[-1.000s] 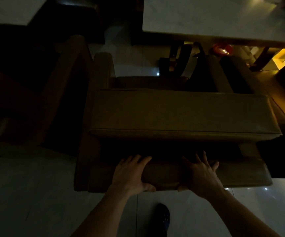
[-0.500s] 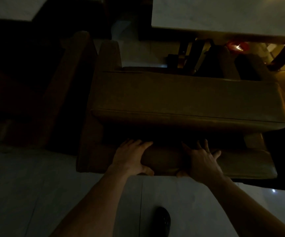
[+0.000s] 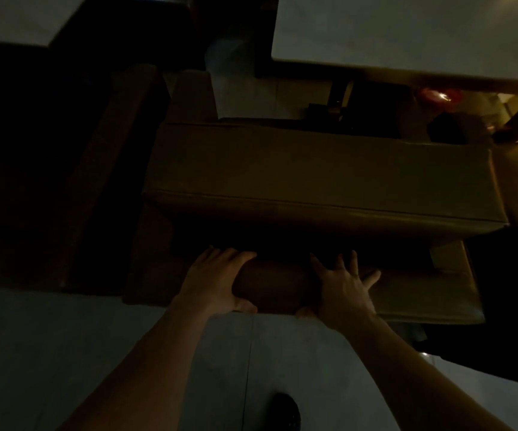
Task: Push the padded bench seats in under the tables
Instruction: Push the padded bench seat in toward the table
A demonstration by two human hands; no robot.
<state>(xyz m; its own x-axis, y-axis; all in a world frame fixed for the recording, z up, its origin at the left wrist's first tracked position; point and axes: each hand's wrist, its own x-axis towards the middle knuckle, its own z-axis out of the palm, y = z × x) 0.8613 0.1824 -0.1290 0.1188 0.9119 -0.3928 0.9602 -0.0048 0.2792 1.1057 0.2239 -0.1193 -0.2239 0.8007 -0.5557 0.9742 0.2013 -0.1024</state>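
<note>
Dim dining room, seen from above. Two pale tabletops are in view: one (image 3: pixel 407 32) at upper right, with its dark base (image 3: pixel 338 104) below its near edge, and a corner of a second (image 3: pixel 2 17) at upper left.

One padded bench seat (image 3: pixel 313 178) lies crosswise just in front of the right-hand tabletop. Its long cushion is still wholly clear of the tabletop's near edge, so the push appears unfinished. Its padded backrest (image 3: pixel 413 290) forms the side nearest the person, which is probably why the hands are set there: it is the only face that can be driven toward the table.

To the left, a second long upholstered piece (image 3: pixel 105 169) stands nearly lost in shadow; whether it is another bench cannot be told.

Two bare hands rest side by side on the backrest, a short gap between them. The left hand (image 3: pixel 217 281) drapes its fingers over the rounded top while the thumb hooks the near face, a loose grip suited to steering. The right hand (image 3: pixel 341 287) lies with fingers spread and fairly straight, palm pressed on the padding, enclosing nothing; a flat palm passes on a forward shove.

One dark shoe (image 3: pixel 287 412) stands on the pale floor (image 3: pixel 65 353) behind the bench. One red glow (image 3: pixel 438 95) shows under the tabletop's edge, too blurred to identify.
</note>
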